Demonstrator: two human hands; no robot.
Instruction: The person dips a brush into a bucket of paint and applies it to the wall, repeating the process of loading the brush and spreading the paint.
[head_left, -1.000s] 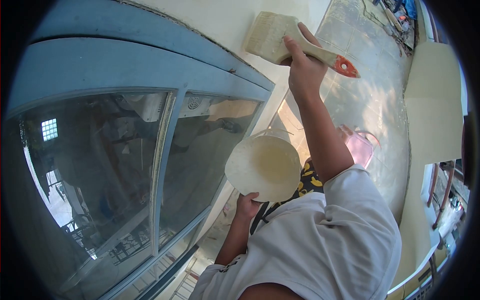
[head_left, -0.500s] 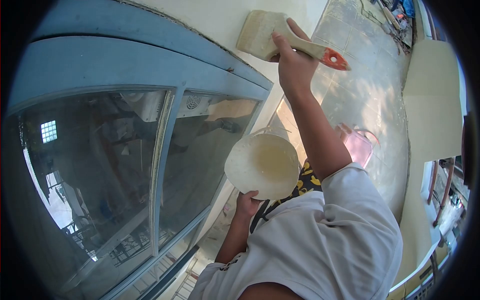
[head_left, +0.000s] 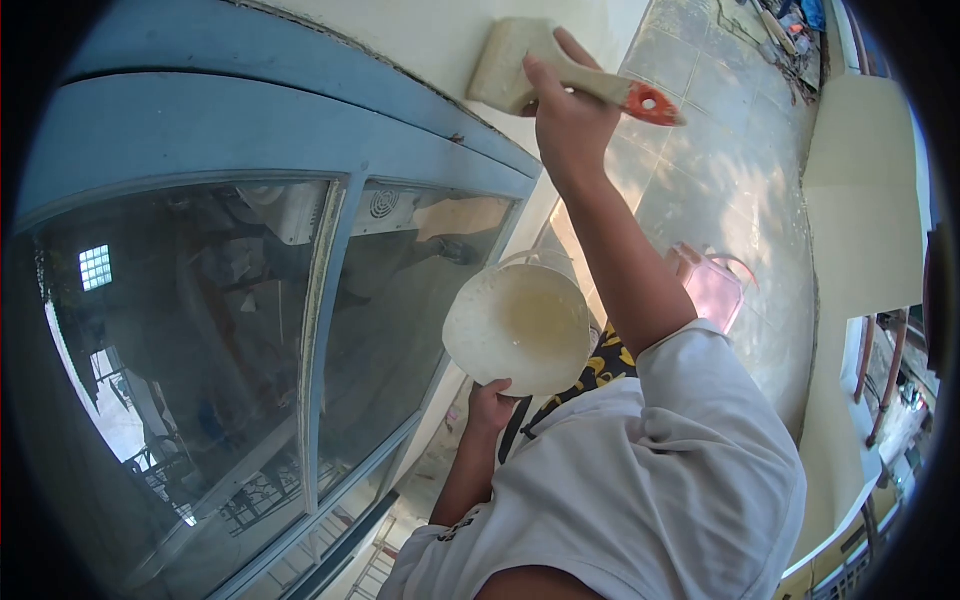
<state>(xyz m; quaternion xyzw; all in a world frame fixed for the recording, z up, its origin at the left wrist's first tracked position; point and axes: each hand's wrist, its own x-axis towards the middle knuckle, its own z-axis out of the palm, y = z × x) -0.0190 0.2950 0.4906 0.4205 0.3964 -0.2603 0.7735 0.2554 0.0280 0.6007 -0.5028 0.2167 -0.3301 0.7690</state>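
A wide paintbrush (head_left: 512,66) with a pale, paint-coated head and a red-tipped handle is in my right hand (head_left: 577,125), fingers wrapped round the base of the handle. The brush head lies over the cream wall (head_left: 430,40) just above the blue frame. My left hand (head_left: 490,403) grips the near rim of a pale bucket (head_left: 465,325), thumb on the edge. Inside the bucket is a whitish, slightly yellow liquid (head_left: 540,322). The bucket is at waist height in front of my body.
To the left is a blue-framed window (head_left: 335,330) with reflecting glass panes. A pink plastic stool (head_left: 712,292) stands on the tiled floor (head_left: 690,170) beyond my right arm. A low cream wall (head_left: 860,200) runs along the right, and clutter (head_left: 795,40) lies at the far end.
My right hand and the paintbrush have shifted slightly left along the wall, the handle tip moving up a little. The bucket in my left hand has moved slightly left in view.
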